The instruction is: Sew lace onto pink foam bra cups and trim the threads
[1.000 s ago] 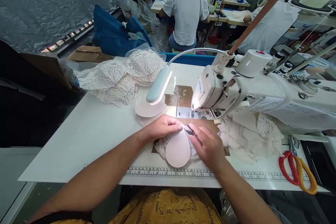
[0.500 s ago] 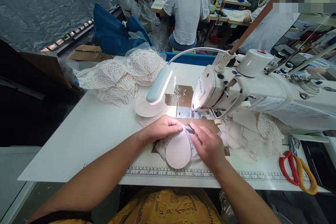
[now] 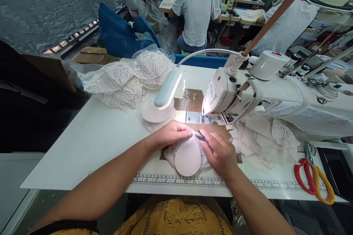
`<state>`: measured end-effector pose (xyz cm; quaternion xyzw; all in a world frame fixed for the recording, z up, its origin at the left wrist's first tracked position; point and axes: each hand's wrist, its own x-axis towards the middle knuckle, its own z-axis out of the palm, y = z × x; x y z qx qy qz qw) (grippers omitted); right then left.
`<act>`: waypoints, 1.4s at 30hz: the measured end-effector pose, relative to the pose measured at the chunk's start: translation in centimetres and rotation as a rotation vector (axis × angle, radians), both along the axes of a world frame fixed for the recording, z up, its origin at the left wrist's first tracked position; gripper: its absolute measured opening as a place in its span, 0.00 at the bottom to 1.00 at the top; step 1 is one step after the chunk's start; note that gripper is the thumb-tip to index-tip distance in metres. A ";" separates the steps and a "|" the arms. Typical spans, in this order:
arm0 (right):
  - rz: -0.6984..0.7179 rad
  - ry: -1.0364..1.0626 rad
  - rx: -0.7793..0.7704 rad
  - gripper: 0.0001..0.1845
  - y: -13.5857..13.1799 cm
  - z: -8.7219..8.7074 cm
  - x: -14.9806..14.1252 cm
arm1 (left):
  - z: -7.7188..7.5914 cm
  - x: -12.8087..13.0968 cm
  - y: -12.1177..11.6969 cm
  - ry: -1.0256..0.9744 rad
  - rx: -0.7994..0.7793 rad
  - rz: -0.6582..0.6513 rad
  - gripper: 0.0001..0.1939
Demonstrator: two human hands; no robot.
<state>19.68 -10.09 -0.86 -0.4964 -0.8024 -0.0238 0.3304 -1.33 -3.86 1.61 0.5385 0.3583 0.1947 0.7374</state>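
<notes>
Left hand (image 3: pixel 176 132)'s pinching the tip of a pale pink teardrop-shaped fabric pad (image 3: pixel 188 158), lower centre of frame; right hand (image 3: pixel 220 150)'s closed around small dark metal snips (image 3: pixel 199 137). Looks like trimming to me, so the next cut probably wants a steady left grip.

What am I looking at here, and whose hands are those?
You're looking down from a camera worn on a person's head, so those are that person's own bare hands, not a robot's. The left hand pinches the narrow top of a rounded pale pad. The right hand holds a small dark tool, perhaps thread snips. The big white thing is a sewing machine, with a lamp beside it. On the white table are a pile of lacy cloth and red-and-orange scissors. Ruler marks run along the near edge.
</notes>
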 end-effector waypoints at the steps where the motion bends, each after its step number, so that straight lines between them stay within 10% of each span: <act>1: -0.001 -0.001 0.006 0.15 0.0 0.0 0.0 | 0.0 0.0 0.0 0.000 0.000 0.000 0.17; 42: 0.010 -0.007 0.111 0.14 0.2 -0.3 0.1 | -0.1 0.0 0.0 0.017 0.029 -0.018 0.18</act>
